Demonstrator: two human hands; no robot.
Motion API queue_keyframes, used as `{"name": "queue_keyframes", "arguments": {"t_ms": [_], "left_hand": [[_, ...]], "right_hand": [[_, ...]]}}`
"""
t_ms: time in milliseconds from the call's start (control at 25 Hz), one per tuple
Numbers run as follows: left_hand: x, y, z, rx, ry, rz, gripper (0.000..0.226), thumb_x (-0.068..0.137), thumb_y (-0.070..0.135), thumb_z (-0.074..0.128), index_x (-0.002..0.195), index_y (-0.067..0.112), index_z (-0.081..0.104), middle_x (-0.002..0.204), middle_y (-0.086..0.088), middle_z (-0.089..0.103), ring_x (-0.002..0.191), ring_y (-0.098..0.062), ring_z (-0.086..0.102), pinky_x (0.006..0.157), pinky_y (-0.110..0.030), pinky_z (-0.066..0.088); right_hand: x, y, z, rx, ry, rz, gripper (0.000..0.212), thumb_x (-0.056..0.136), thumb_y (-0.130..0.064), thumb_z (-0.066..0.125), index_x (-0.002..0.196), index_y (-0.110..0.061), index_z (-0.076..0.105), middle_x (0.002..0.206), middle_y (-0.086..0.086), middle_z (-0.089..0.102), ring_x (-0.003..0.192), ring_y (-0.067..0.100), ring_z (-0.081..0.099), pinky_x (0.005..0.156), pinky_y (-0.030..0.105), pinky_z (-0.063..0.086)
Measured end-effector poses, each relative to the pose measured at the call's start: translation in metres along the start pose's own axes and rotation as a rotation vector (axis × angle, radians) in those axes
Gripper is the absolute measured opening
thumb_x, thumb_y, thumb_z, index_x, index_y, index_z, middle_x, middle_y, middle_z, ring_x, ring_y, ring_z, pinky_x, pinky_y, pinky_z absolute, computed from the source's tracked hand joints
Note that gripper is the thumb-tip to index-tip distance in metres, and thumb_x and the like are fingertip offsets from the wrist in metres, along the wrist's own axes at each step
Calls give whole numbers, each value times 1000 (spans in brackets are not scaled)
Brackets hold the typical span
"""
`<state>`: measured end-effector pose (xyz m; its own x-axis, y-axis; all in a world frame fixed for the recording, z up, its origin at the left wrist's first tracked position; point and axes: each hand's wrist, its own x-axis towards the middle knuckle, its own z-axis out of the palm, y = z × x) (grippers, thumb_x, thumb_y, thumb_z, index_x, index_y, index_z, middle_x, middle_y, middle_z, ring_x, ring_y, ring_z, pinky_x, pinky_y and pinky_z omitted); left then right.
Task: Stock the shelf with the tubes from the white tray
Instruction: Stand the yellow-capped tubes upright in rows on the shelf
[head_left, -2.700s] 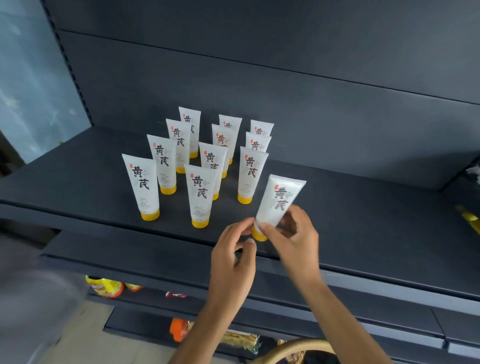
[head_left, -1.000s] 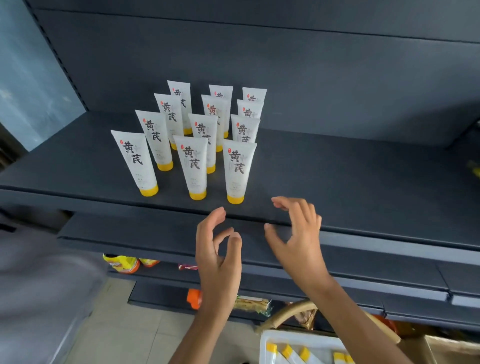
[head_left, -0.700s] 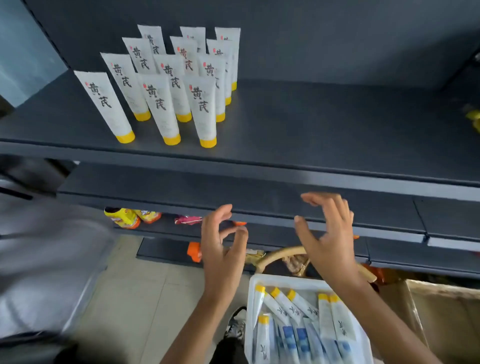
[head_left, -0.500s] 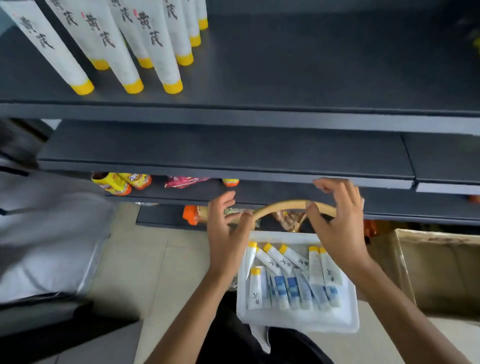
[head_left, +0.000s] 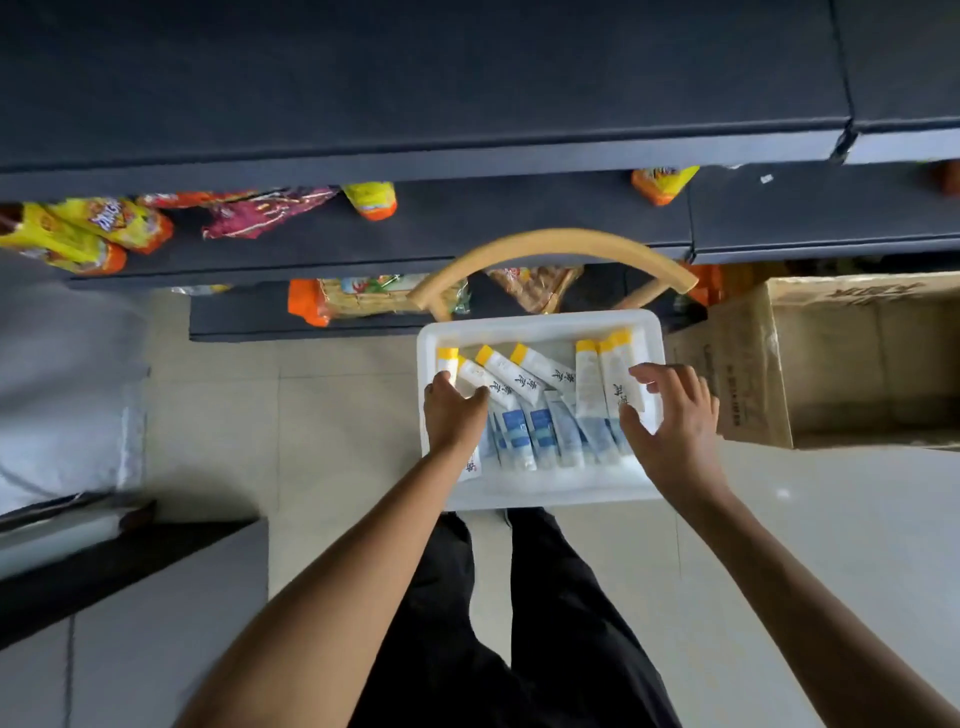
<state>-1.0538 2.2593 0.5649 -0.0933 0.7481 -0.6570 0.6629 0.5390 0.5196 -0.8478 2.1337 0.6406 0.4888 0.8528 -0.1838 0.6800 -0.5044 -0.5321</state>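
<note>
Dark shelving far; white tray near, tubes flat inside. Our left hand curls over the left tubes, grasp unclear; right hand spread above the right ones. We pinch mid-body, lift one each.

Dark grey metal shelving fills the top of the view; its lower tiers hold bright snack packets — yellow, orange, magenta. Below lies a pale tiled floor, evenly lit. An open cardboard box stands at the right, and a curved wooden chair back sits against the shelving.
</note>
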Motion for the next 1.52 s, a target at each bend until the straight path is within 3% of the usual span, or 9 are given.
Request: {"name": "queue_keyframes", "arguments": {"t_ms": [160,400,560,760,920,1040,1160,1400,1520], "left_hand": [[60,-15,37,115,-22,-79,56,84,23,66,132,-1,50,137,-20,52,127,-37,55,102,-48,51],[128,-15,69,298,54,-104,56,91,21,58,141,0,42,144,-18,46,133,-36,46,110,-40,40],[142,-21,86,521,38,-48,50,92,24,62,135,2,49,143,-17,42,134,-33,42,107,-36,42],[147,-40,85,650,12,164,53,91,13,58,141,13,40,130,-16,59,121,-36,57,89,-39,47],[144,-38,62,484,-5,269,48,95,18,53,142,14,43,125,-17,61,114,-39,61,87,-42,48],[131,-33,38,233,21,389,43,93,20,59,134,12,52,122,-12,64,110,-29,62,85,-34,45],[114,-30,8,30,15,491,41,89,23,62,128,12,59,117,-6,68,105,-23,60,86,-29,46],[90,-36,-35,-270,-21,318,28,85,24,68,110,15,64,97,1,73,91,-22,67,85,-38,55],[81,-43,-50,-426,-19,261,20,85,20,68,102,13,63,93,1,72,86,-21,66,81,-37,54]], "right_hand": [[0,33,41,-17,-20,11,36,84,-13,70,118,-10,61,116,10,61,106,34,56,87,31,30],[7,51,89,-4,-34,-20,34,83,-12,68,116,-8,61,114,9,61,103,30,57,87,32,34],[6,57,116,18,-58,-43,33,82,-8,70,114,-10,61,113,8,61,100,30,59,89,40,40],[6,63,140,17,-93,-23,33,83,-10,69,115,-11,60,116,9,61,103,33,60,91,36,37],[9,52,160,47,-130,16,31,82,-11,66,113,-11,61,111,7,60,99,30,60,87,36,40],[15,43,183,58,-219,36,33,81,-12,67,114,-10,60,111,9,59,97,32,61,87,45,48],[19,24,217,69,-388,105,34,84,-14,68,116,-7,59,112,12,61,98,34,62,85,45,51],[36,-16,282,76,-674,270,47,88,-22,69,130,-7,53,129,11,60,119,31,57,94,40,48],[47,-25,311,-33,-676,235,46,86,-17,68,127,-7,51,132,16,54,121,37,55,96,45,50]]}}
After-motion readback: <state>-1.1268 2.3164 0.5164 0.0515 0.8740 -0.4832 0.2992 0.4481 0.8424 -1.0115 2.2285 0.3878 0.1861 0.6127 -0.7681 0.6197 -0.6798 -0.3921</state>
